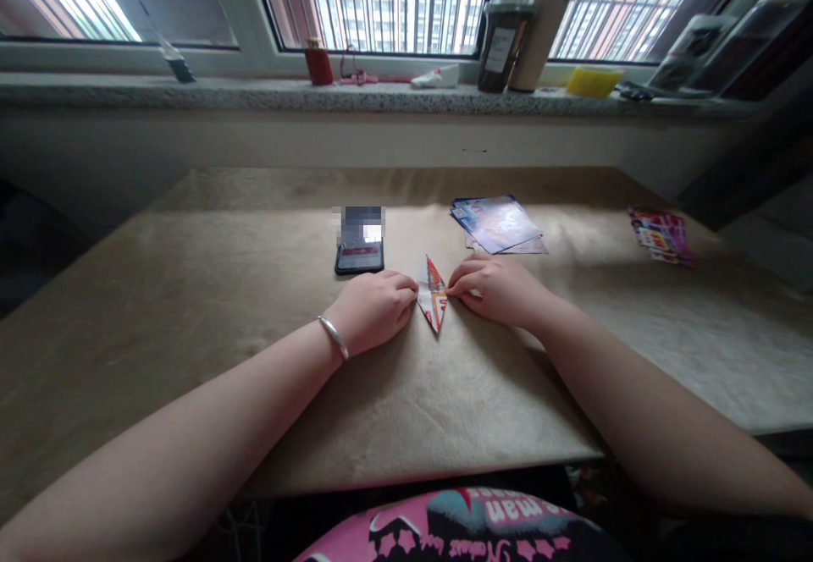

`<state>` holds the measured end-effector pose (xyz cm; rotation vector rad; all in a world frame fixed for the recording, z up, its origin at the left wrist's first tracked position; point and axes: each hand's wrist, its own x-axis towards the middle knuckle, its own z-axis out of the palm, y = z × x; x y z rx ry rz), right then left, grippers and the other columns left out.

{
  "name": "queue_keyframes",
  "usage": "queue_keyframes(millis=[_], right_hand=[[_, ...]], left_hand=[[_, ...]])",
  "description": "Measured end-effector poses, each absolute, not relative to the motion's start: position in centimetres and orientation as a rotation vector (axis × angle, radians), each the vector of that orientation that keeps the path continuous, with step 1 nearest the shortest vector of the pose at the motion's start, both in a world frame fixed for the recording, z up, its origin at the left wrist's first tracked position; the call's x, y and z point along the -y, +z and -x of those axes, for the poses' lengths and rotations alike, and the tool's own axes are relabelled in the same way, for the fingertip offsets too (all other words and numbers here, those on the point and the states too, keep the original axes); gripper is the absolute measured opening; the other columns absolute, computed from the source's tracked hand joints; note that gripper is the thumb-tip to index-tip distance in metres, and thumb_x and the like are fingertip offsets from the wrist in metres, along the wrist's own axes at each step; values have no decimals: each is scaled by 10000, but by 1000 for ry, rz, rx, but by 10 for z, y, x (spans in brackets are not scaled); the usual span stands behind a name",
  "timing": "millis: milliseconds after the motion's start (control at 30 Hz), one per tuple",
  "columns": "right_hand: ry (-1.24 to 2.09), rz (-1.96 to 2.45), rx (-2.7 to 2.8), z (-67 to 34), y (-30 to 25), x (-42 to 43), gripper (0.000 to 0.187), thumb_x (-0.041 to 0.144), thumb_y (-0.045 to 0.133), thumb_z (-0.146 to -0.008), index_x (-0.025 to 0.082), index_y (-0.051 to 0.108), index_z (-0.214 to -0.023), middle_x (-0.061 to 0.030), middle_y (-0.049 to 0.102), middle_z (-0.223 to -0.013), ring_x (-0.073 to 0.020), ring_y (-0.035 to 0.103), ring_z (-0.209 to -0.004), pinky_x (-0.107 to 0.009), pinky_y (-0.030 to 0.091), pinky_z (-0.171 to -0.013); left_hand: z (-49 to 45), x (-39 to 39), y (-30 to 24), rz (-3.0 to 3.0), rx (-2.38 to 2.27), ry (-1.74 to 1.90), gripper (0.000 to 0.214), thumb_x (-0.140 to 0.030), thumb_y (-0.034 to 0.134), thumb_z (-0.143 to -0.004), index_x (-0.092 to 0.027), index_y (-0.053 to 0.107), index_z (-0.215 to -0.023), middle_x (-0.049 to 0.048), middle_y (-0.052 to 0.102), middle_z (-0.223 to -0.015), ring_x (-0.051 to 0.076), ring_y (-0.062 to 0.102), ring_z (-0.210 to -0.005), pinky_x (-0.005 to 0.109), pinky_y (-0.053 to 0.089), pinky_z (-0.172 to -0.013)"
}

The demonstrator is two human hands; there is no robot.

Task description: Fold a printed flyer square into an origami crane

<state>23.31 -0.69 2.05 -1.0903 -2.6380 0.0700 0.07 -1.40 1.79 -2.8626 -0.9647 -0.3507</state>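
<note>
Pink-and-black printed fabric (457, 532) is closest to the camera, on the near side of the folded paper (438, 301), a slim kite shape in white, red and orange lying on the brown tabletop (305, 410). Far off to the paper's left and well beyond it, a slim pointed object (176, 63) leans on the stone windowsill (241, 96). Next along the sill, beyond the paper and left of it, stands a red container (318, 67). Nearer, a silver bracelet (334, 338) circles the wrist to the left of the paper. Beyond and left of the paper lies a dark phone (360, 257), its screen partly blurred out. The left hand (379, 308) is just left of the paper, fingers bunched with their tips at its left edge; whether they pinch or only press, I cannot tell. To the right of the paper, the right hand (501, 287) has thumb and forefinger drawn narrow, holding its right corner. Beyond and right of the paper lie overlapping printed sheets (499, 222). Behind those, a lidded jar (499, 50) stands on the sill, with a yellow block (594, 82) farther right. Well right of the paper is a small pile of colourful cards (660, 236).
</note>
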Motion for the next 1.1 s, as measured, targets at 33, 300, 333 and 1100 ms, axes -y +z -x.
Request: queue_keyframes(millis=[33, 300, 333, 1100], right_hand=[[73, 1092, 2635, -234, 20, 7, 231, 137, 540, -798, 231, 750, -822, -17, 720, -895, -169, 588, -825, -288, 455, -736], [97, 1173, 2561, -231, 15, 7, 255, 129, 498, -810, 197, 741, -847, -28, 717, -925, -181, 614, -869, -302, 476, -816], [94, 1206, 2552, -230, 15, 8, 265, 137, 484, -826, 191, 740, -868, -33, 715, -948, -184, 618, -885, -306, 475, -828], [125, 1004, 2556, -221, 9, 12, 221, 194, 514, -866, 221, 728, -915, -45, 705, -1009, -166, 625, -906, -295, 487, -825]], left_hand=[[-1, 13, 17, 2867, 975, -367, 237, -177, 460, -856, -156, 696, -870, 49, 682, -1009, 190, 631, -909, 313, 527, -796], [-1, 8, 14, 2922, 976, -467, 193, -159, 480, -845, -141, 668, -883, 79, 657, -899, 182, 606, -856, 327, 511, -800], [-2, 8, 14, 2928, 952, -467, 192, -161, 479, -847, -146, 666, -892, 78, 650, -895, 179, 601, -846, 325, 510, -790], [-1, 10, 8, 3063, 844, -495, 300, -177, 464, -882, -154, 588, -1154, 90, 597, -1219, 189, 462, -1229, 369, 407, -1036]])
